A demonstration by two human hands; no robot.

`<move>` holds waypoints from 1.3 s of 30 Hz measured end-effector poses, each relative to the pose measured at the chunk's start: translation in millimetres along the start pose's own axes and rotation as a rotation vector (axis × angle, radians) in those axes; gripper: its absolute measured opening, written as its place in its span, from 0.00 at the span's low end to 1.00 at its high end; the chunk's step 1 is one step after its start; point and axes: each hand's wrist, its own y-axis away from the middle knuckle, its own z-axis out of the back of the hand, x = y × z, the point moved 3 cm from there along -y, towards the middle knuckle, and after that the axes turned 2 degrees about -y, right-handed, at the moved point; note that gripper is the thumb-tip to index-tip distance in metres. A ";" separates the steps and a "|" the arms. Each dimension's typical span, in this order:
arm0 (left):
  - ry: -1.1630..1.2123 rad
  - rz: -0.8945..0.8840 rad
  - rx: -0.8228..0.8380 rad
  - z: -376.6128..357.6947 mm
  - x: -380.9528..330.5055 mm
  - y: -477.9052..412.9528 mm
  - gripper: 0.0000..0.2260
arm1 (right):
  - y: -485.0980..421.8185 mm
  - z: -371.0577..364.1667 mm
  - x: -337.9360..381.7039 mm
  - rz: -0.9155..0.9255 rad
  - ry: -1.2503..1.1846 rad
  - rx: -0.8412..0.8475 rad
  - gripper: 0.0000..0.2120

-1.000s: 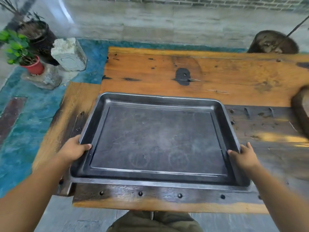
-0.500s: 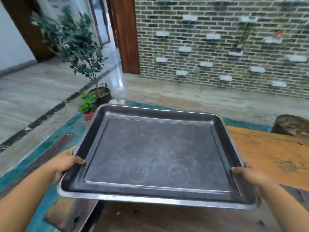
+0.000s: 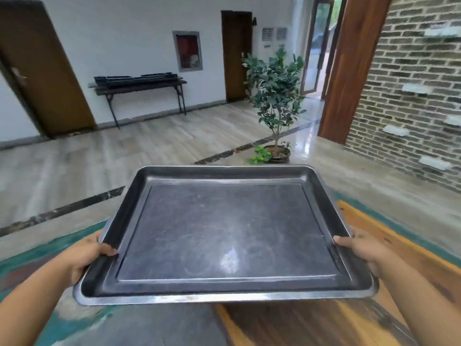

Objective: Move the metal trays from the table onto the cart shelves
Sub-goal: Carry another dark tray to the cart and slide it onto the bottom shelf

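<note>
Daylight from the far doorway (image 3: 315,53) gleams on the floor (image 3: 303,143) beside it. A white glare patch sits on the tray (image 3: 224,233); wide-angle distortion bends the edges and the brick wall (image 3: 411,96) is blurred.

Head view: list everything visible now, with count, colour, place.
metal tray: 1, dark grey, held mid-air, centre
wooden table: 1, orange-brown, below the tray
potted tree: 1, green, floor beyond the tray
small plant: 1, bright green, beside the tree's pot
side table: 1, dark, far wall
dark trays: count unclear, on the side table
doors: 2, brown, far wall
brick wall: 1, grey, right
left hand: 1, grips the tray's left rim
right hand: 1, grips the tray's right rim
</note>
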 end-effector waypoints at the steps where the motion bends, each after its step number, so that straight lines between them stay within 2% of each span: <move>1: 0.029 0.017 -0.049 22.0 15.0 15.9 0.21 | -2.4 -23.6 11.8 0.021 0.030 0.052 0.09; 5: 0.145 0.074 -0.248 105.3 76.1 77.9 0.24 | -2.0 -125.1 54.3 0.138 0.169 0.202 0.11; 12: 0.308 0.164 -0.559 223.1 189.2 167.9 0.19 | 30.9 -314.7 106.1 0.315 0.342 0.413 0.11; 22: 0.296 0.302 -0.906 344.7 316.5 298.4 0.10 | 129.2 -575.3 134.0 0.449 0.479 0.681 0.10; 30: 0.477 0.482 -1.146 352.4 401.3 395.9 0.14 | 211.3 -746.2 150.5 0.623 0.583 0.962 0.11; 39: 0.658 0.679 -1.412 287.1 435.7 453.8 0.15 | 280.8 -898.5 148.3 0.781 0.679 1.268 0.11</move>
